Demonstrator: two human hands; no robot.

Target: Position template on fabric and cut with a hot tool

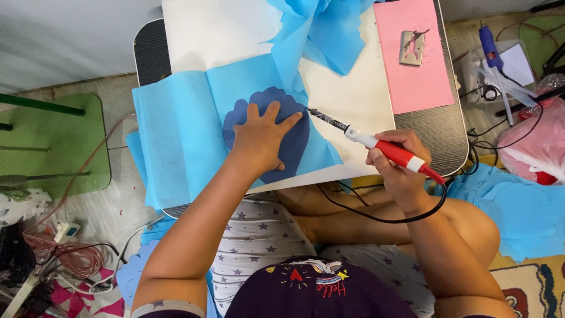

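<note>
Far left: green board (70,141) on the floor, tangled red wires (65,253) near it. On the worktop (444,132), light blue fabric sheet (176,135) spread over white paper (353,94). Left hand (262,138) pressed flat, fingers spread wide, on a dark blue scalloped template (294,147) lying on that fabric. Right hand (397,162) closed around a red-and-white soldering iron (382,147), tip at the template's right edge, possibly touching. Farther right: pink sheet (412,59) bearing a metal stand (411,48); blue glue gun (488,47) beyond the worktop.
</note>
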